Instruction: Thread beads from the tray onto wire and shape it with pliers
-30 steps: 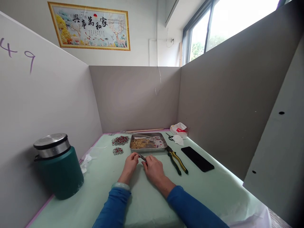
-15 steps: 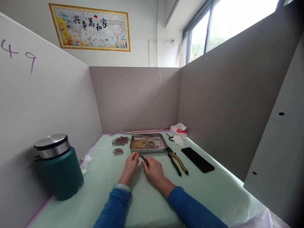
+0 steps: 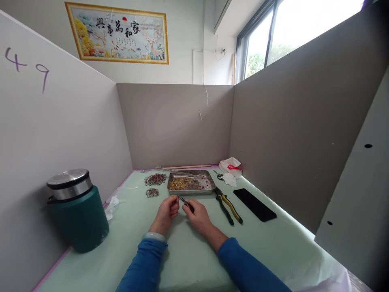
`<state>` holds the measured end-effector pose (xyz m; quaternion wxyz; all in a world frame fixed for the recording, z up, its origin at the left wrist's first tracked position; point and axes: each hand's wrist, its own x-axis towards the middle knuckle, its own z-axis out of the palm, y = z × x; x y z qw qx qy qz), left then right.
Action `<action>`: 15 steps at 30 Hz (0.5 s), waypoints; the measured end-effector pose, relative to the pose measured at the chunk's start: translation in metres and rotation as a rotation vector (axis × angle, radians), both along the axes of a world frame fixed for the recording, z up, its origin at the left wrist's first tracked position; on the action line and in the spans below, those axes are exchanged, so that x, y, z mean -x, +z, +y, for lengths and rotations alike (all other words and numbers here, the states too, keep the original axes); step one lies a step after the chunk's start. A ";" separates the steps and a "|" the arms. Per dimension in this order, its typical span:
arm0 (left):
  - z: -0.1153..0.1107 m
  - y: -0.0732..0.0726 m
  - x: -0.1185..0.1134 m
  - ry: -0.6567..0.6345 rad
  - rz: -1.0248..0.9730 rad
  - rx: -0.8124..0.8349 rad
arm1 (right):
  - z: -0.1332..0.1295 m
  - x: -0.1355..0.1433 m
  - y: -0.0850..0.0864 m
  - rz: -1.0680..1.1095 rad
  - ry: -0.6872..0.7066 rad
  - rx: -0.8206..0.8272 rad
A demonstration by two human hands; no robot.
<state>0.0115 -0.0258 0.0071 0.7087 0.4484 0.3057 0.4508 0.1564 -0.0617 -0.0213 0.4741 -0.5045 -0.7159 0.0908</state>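
Note:
In my right hand (image 3: 197, 215) is a small pair of slim-nosed pliers (image 3: 184, 201), its jaws pointing up and left toward my left fingertips. My left hand (image 3: 165, 213) is closed in a pinch right at the tip of those jaws; whatever it pinches is too small to make out. Just beyond both hands lies a shallow metal tray (image 3: 191, 192), with small gold pieces (image 3: 180, 183) on its left side and red and clear beads (image 3: 205, 183) on its right. Left of the tray are a larger pile (image 3: 155, 179) and a smaller pile (image 3: 152, 192) of red-and-silver pieces.
Large green-and-yellow pliers (image 3: 229, 209) and a black phone (image 3: 255, 205) lie to the right. Scissors (image 3: 219, 176), a crumpled tissue (image 3: 230, 179) and a tissue pack (image 3: 231, 166) sit behind them. A green flask (image 3: 78, 213) stands at left near another tissue (image 3: 112, 207). Grey partitions (image 3: 176, 125) enclose the table.
My left fingers have curled in more and the hand has tipped slightly. The pliers' tip stays by the left fingertips. The whole view has shifted a little.

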 end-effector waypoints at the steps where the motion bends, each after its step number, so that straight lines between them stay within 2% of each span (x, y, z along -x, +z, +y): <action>1: 0.000 0.000 0.000 -0.008 -0.001 0.012 | 0.000 0.000 0.001 0.009 0.025 -0.002; 5: 0.001 0.001 0.002 -0.037 -0.016 0.042 | -0.001 0.000 0.003 0.084 0.115 0.031; 11: -0.001 0.004 0.004 -0.049 -0.051 0.065 | -0.001 0.000 0.007 0.260 0.251 0.185; 15: -0.002 0.005 0.006 -0.067 -0.051 0.066 | -0.003 -0.004 0.012 0.414 0.403 0.392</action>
